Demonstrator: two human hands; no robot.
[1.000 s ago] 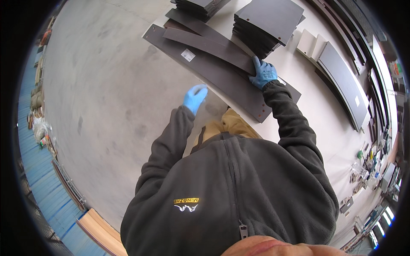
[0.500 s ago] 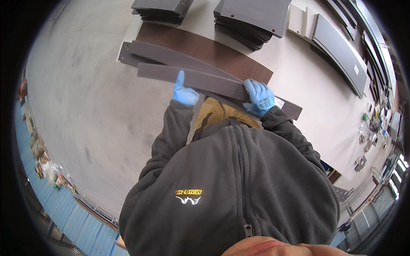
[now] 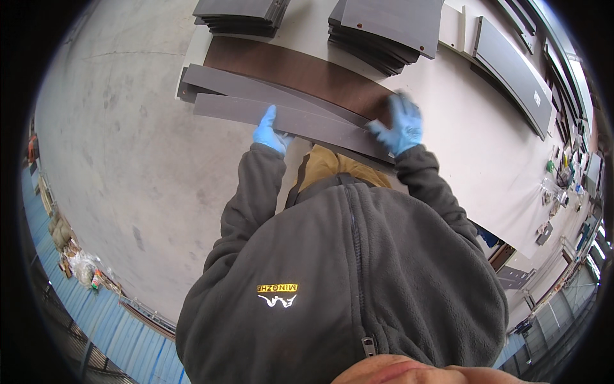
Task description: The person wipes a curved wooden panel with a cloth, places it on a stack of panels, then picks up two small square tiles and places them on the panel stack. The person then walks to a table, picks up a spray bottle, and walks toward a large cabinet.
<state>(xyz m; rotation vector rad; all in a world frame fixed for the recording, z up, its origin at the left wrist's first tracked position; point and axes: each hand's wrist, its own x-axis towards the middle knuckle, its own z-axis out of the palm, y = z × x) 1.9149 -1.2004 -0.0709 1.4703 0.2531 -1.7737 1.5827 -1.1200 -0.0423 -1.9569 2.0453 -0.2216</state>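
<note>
A long narrow grey board (image 3: pixel 281 120) lies slantwise at the near edge of the table, on top of other boards. My left hand (image 3: pixel 270 133), in a blue glove, grips its near edge with the thumb on top; the fingers underneath are mostly hidden. My right hand (image 3: pixel 403 125), also gloved in blue and slightly blurred, is spread at the board's right end, over the edge of a wide brown panel (image 3: pixel 288 66). Between the front board and the brown panel lies a second grey board (image 3: pixel 256 88).
Stacks of dark grey panels stand at the far side, one at left (image 3: pixel 240 9) and one at right (image 3: pixel 387 25). A long grey panel (image 3: pixel 511 73) lies further right on the white tabletop (image 3: pixel 473 147). Small loose items (image 3: pixel 556 189) lie at the right. Concrete floor (image 3: pixel 141 160) stretches left.
My right hand has let go of the front board's right part and moved away from me, its fingers spreading. The board has shifted left, with my left hand still on it.
</note>
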